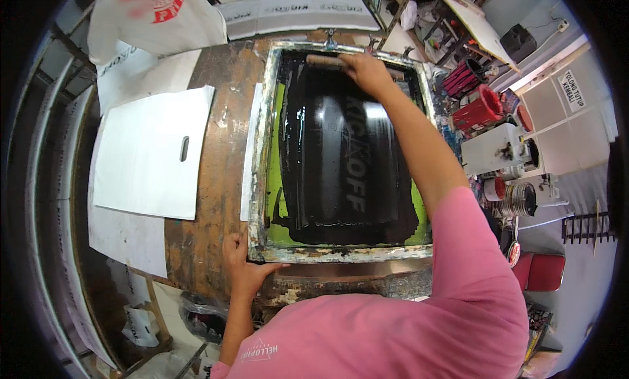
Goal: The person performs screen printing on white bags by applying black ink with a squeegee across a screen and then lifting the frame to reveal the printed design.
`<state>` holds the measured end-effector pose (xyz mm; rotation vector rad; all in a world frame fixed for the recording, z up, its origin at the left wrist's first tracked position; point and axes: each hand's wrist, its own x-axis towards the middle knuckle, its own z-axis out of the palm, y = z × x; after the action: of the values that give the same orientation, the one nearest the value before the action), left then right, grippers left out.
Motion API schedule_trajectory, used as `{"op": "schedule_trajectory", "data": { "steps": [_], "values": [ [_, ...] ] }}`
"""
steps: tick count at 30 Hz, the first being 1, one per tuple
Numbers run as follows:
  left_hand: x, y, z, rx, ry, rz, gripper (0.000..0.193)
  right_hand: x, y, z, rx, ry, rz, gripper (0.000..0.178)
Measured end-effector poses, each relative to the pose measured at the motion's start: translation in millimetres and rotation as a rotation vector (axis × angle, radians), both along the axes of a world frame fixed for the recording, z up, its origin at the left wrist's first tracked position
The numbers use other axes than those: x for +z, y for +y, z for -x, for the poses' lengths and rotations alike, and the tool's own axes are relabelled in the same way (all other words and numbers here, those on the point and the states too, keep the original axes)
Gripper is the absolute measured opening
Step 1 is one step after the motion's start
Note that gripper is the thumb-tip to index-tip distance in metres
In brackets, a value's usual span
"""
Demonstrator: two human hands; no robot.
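Observation:
A screen-printing frame [341,253] with a worn, paint-crusted rim lies flat on a brown stained table [216,117]. Its green mesh is covered with glossy black ink [327,156], with pale lettering showing through. My right hand [367,71] reaches to the far end of the frame and grips the wooden handle of a squeegee [324,60]. My left hand [239,261] presses on the frame's near left corner, fingers spread over the rim.
White plastic bags with a cut-out handle [154,150] lie stacked left of the frame. A white printed shirt [154,18] hangs at the back. Red crates [478,107], ink cans [517,199] and a white box [495,150] crowd the right side.

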<state>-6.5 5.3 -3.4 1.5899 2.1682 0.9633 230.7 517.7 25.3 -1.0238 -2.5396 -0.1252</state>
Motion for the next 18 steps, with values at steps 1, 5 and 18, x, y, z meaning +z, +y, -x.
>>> {"op": "schedule_trajectory", "data": {
  "steps": [1,5,18],
  "values": [
    [0,1,0,0.011,0.000,0.010,0.111,-3,11,6,0.022,0.027,-0.027,0.030],
    [-2,0,0,0.022,-0.041,0.051,0.103,-20,9,16,-0.116,-0.051,-0.098,0.038],
    [6,2,-2,-0.032,-0.033,-0.006,0.087,-8,-225,-20,-0.043,-0.008,0.050,0.035]
  ]
}}
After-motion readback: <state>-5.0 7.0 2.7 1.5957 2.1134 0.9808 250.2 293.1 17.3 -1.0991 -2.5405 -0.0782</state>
